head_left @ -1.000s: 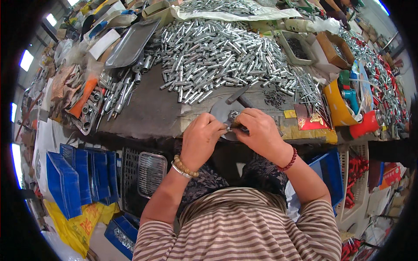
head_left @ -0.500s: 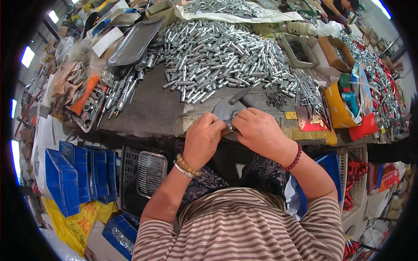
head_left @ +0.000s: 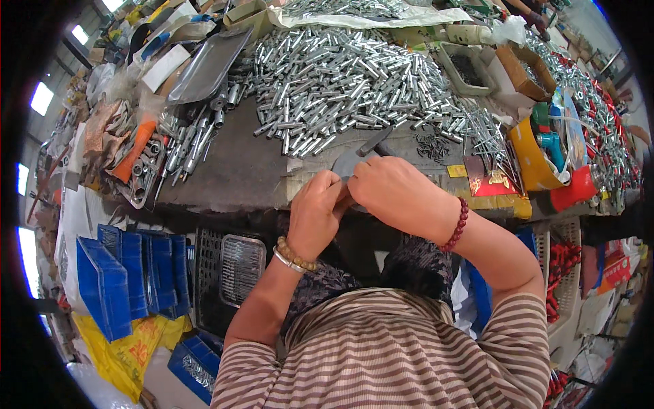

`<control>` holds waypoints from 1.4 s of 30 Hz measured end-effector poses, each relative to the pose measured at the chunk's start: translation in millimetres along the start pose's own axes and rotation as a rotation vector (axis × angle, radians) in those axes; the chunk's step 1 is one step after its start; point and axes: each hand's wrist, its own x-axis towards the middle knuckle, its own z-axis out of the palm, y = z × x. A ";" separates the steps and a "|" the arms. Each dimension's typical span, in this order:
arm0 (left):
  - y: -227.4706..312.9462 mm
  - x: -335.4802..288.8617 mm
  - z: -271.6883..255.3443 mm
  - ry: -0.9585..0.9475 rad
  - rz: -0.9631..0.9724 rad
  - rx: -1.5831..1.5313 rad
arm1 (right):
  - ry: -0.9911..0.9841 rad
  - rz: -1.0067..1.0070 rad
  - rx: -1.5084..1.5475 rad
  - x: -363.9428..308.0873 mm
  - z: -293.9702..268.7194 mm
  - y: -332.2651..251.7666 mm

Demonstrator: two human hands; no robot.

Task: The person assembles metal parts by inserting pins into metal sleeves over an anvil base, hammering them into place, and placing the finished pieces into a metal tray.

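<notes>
Close together at the bench's front edge, both my hands have curled fingers. My left hand [head_left: 315, 210] is closed, its thumb and fingers pinched around something I cannot make out. Almost touching it, my right hand [head_left: 395, 189] is bent over with its fingertips pressed together; whatever lies under them is hidden. Just beyond the hands a round grey metal plate [head_left: 346, 163] shows in part. A hammer [head_left: 374, 142] rests at its far edge. Past it spreads a large heap of silvery metal tubes [head_left: 347, 85]. Small dark pins [head_left: 432, 145] lie in a loose pile to the right.
Thin metal rods [head_left: 485, 136] and a red card [head_left: 492, 183] lie right of the pins. A yellow container [head_left: 533, 160] stands at the right edge. Left are a metal tray [head_left: 210, 67] and sockets. Below the bench, blue bins [head_left: 105, 290] and a wire-filled metal tray [head_left: 242, 270] sit to my left.
My right hand has rolled over and moved slightly left and up, its wrist higher. The small metal part that showed between my fingers is now hidden. The whole view has shifted a little.
</notes>
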 end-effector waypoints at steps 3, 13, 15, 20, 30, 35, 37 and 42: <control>0.4 -0.4 1.1 0.003 -0.024 -0.009 | -0.054 0.016 -0.024 1.3 3.2 -0.2; 0.9 1.5 3.9 0.037 0.026 0.019 | 0.095 0.098 0.071 -13.0 16.9 1.0; 1.9 -1.6 2.4 0.040 0.058 0.021 | 0.068 0.097 0.064 -11.1 13.7 -1.2; 3.6 -1.2 1.4 0.041 0.019 0.013 | 0.001 0.047 0.035 -6.0 11.9 2.3; -1.7 -3.8 4.4 0.047 0.035 0.042 | 0.135 0.111 0.091 -14.9 17.4 -3.1; 6.3 -3.8 1.2 0.032 -0.007 -0.032 | 0.309 0.408 0.103 -43.4 10.8 10.0; 3.6 -4.7 2.2 0.039 -0.012 -0.041 | 0.258 0.469 0.083 -55.6 18.7 16.5; 2.9 -3.4 0.4 0.022 -0.036 -0.069 | 0.361 0.650 0.233 -71.6 22.4 14.4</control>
